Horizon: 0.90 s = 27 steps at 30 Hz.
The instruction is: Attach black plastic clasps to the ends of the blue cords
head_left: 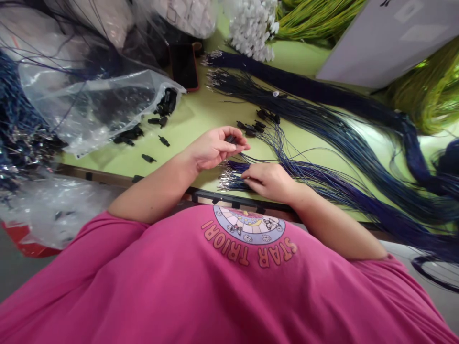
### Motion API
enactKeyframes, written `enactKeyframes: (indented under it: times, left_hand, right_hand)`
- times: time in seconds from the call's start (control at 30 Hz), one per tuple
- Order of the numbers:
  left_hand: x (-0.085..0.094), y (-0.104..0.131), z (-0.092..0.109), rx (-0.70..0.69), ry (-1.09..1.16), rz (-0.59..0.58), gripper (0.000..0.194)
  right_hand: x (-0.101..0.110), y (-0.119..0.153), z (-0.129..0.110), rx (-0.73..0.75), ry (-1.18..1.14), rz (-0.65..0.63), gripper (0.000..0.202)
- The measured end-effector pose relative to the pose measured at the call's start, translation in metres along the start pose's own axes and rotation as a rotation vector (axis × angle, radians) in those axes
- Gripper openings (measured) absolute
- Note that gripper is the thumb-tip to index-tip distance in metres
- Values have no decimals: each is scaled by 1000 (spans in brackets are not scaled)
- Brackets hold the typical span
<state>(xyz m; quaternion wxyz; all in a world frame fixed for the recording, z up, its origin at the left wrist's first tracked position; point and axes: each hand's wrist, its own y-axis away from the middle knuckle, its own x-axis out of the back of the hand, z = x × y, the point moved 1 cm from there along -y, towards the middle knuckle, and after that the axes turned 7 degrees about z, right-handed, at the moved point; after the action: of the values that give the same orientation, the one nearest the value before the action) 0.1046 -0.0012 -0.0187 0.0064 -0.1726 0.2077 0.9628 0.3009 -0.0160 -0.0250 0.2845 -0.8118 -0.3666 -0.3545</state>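
Note:
My left hand (220, 147) holds a small black connector (230, 139) between curled fingers, above the light green table. Just to its right and nearer me, my right hand (267, 180) rests on a bundle of dark blue wires (311, 174), its fingers pressed together near the bundle's silvery terminal ends (229, 179). What the right fingertips pinch is too small to make out. Beyond my hands lie several black connectors (254, 127) joined to thin wires. Loose black connectors (164, 140) are scattered left of my left hand.
A clear plastic bag (107, 102) with black connectors lies at the left. Behind are a phone (184, 67), white connectors (253, 28) and longer dark wire bundles (304, 105). A whitish box (387, 43) and yellow-green wires (426, 91) are at the right. The table edge (201, 193) runs below my forearms.

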Motion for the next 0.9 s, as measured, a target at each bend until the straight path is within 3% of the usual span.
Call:
enactKeyframes:
  times: [0.13,0.23,0.37,0.6,0.9]
  left_hand:
    - [0,2,-1,41,-68,-64,19]
    - [0,2,0,26,-96,-89,11]
    - [-2,2,0,35,-95,-82,8]
    - [2,0,-6,39,-19,-108,38]
    - [2,-4,-5,24,-21,-5,24]
  right_hand:
    - [10,0,10,-229,-93,343,20]
    - [13,1,15,-308,-109,473,17]
    - [9,1,18,-284,-99,491,15]
    - [8,2,19,-311,-56,511,17]
    - [5,3,21,-278,-46,533,19]
